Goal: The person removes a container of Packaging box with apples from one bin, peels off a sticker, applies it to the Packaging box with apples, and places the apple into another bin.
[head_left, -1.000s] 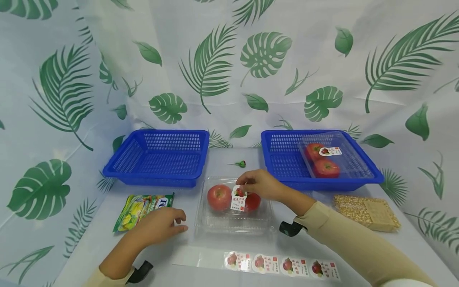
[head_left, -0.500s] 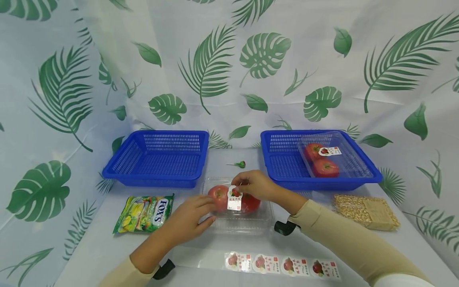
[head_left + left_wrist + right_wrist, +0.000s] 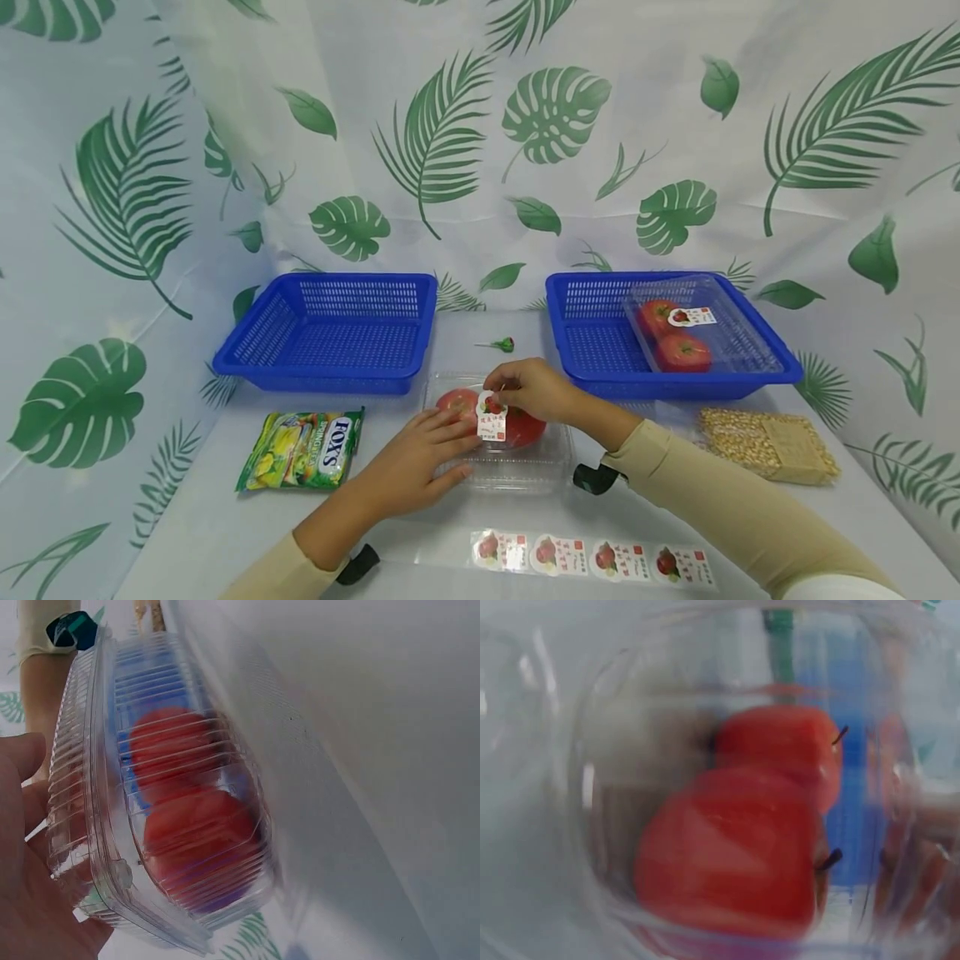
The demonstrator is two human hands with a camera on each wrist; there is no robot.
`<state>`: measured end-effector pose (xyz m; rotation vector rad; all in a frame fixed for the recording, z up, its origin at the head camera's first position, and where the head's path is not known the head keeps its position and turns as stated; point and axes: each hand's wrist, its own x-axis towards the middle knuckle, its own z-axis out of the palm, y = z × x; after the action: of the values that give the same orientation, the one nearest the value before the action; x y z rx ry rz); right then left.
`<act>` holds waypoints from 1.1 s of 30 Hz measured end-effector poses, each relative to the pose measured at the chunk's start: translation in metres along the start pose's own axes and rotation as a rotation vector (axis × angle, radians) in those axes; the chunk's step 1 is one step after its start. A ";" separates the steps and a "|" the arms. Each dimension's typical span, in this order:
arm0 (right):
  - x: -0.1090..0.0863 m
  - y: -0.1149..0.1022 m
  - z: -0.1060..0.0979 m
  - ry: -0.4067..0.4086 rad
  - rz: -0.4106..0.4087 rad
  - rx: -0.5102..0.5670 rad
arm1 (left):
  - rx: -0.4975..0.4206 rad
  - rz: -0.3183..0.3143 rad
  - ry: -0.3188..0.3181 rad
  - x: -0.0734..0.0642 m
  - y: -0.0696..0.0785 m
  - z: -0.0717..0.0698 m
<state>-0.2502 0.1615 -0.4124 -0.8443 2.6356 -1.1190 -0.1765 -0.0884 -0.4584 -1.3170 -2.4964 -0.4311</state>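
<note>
A clear plastic clamshell box (image 3: 517,473) with two red apples (image 3: 456,403) inside stands mid-table. My right hand (image 3: 531,390) pinches the top end of a white apple sticker (image 3: 492,422) over the lid; whether the whole sticker touches the lid cannot be told. My left hand (image 3: 420,460) rests with outstretched fingers on the box's left side, partly covering the left apple. Seen by the left wrist camera, the left hand (image 3: 34,840) lies along the lid side of the box (image 3: 112,847). The apples (image 3: 727,855) fill the right wrist view, blurred through plastic.
Behind stand two blue baskets, the left one (image 3: 322,382) and the right one (image 3: 600,385), which holds a labelled box of apples (image 3: 682,352). A candy bag (image 3: 300,450), a bag of kernels (image 3: 765,444), a small artificial flower (image 3: 502,343) and a sticker strip (image 3: 558,557) lie around.
My left hand has moved right from beside the candy bag onto the box. The right hand has shifted slightly left with the sticker, which now sits between the apples.
</note>
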 end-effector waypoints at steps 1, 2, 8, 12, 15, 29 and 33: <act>0.000 0.000 0.000 0.001 -0.003 -0.003 | 0.005 -0.002 -0.003 0.000 0.000 0.000; 0.000 -0.001 0.000 0.003 -0.006 -0.009 | 0.008 -0.005 -0.005 0.001 0.000 0.000; -0.001 -0.004 0.000 0.003 -0.006 -0.057 | 0.002 -0.025 -0.018 0.002 0.002 -0.003; -0.001 -0.004 0.001 -0.003 -0.009 -0.068 | 0.001 -0.028 -0.025 0.003 0.002 -0.002; -0.001 -0.003 0.001 -0.001 -0.018 -0.071 | 0.010 -0.025 -0.023 0.004 0.001 -0.001; 0.000 -0.002 0.002 0.008 -0.022 -0.136 | 0.000 -0.005 -0.010 0.007 0.000 -0.001; 0.000 -0.001 0.003 0.012 -0.012 -0.150 | 0.002 -0.010 -0.017 0.007 0.000 0.001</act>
<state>-0.2490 0.1587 -0.4134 -0.8835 2.7552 -0.9408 -0.1805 -0.0833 -0.4564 -1.3129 -2.5179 -0.4208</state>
